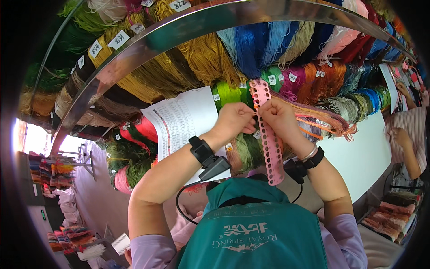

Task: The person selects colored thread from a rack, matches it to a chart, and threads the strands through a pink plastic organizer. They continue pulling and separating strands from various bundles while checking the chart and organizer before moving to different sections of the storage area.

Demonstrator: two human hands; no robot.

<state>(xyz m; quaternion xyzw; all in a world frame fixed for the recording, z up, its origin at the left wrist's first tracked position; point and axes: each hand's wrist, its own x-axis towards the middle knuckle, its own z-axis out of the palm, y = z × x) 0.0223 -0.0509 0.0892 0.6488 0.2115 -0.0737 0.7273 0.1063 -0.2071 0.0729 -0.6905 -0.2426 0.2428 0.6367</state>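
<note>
Head-worn fisheye view, facing down, near the fingers (271, 106)

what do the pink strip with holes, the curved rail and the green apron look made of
Pink strip: probably plastic, fairly matte; evenly punched holes suggest it, though foam or card is possible.
Curved rail: likely polished metal, given its mirror-like reflections.
Green apron: seemingly matte cloth, from its soft folds; fibre unclear.

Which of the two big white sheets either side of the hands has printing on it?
The left sheet, beside the left hand: it shows rows of print and a reddish column, while the right sheet shows none.
</note>
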